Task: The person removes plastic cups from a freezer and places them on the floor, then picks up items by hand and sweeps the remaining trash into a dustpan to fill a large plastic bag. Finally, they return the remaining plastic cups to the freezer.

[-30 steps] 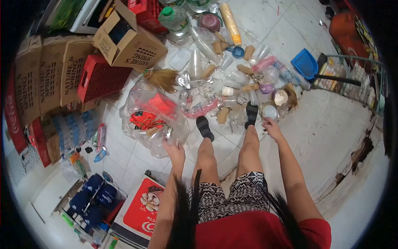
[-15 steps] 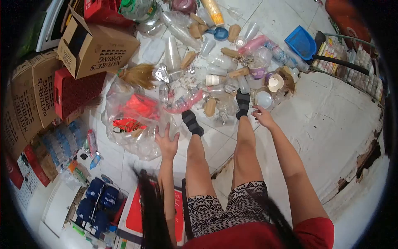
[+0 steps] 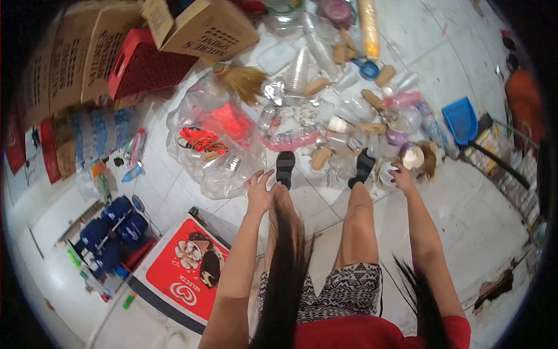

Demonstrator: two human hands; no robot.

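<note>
My left hand (image 3: 260, 191) is raised near the left foot, fingers spread and nothing in them. Just to its left lies a clear plastic bag (image 3: 212, 177) with red-orange bags (image 3: 229, 125) inside. My right hand (image 3: 402, 177) is at the right edge of a pale round plastic container (image 3: 386, 173), its fingers bent and apart, fingertips overlapping the rim. Beyond it a white paper cup (image 3: 412, 157) lies beside a torn brown piece (image 3: 429, 160). Plastic bottles, cups and brown cardboard pieces (image 3: 321, 158) spread over the floor around the feet.
A straw broom (image 3: 241, 81) and a blue dustpan (image 3: 461, 121) flank the litter. Cardboard boxes (image 3: 206, 32) and a red crate (image 3: 148, 67) stand at the upper left. A red-topped freezer (image 3: 183, 264) is at the lower left. A white panel (image 3: 453, 215) with broken edges lies at the right.
The view has turned, shifting the scene. My left hand has moved away from the plastic bag toward the left foot. My right hand has come up to the pale round container.
</note>
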